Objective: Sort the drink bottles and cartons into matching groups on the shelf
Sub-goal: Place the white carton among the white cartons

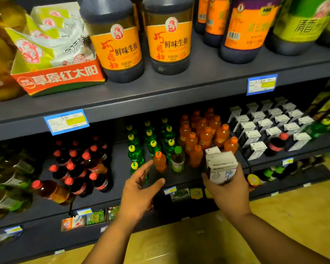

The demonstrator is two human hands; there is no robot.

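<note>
My right hand [229, 189] grips a white carton [221, 165] in front of the middle shelf [179, 178]. My left hand [139, 189] is open, fingers stretched toward a lone orange bottle [160, 161] at the shelf front. Beside that bottle stands a green-capped tea bottle [178, 161]. Behind them are green bottles with yellow caps [151, 138] and a group of orange bottles [204, 132]. White cartons [271, 126] fill the right side, with one red-capped dark bottle [277, 144] among them. Dark red-capped bottles [80, 164] stand at the left.
The upper shelf [179, 86] carries large soy sauce bottles [118, 44] and a red box of packets [59, 77]. Tea bottles [6, 183] lie at the far left. Lower shelves hold small packets [95, 218] and jars [253, 180]. Tan floor [293, 216] lies to the lower right.
</note>
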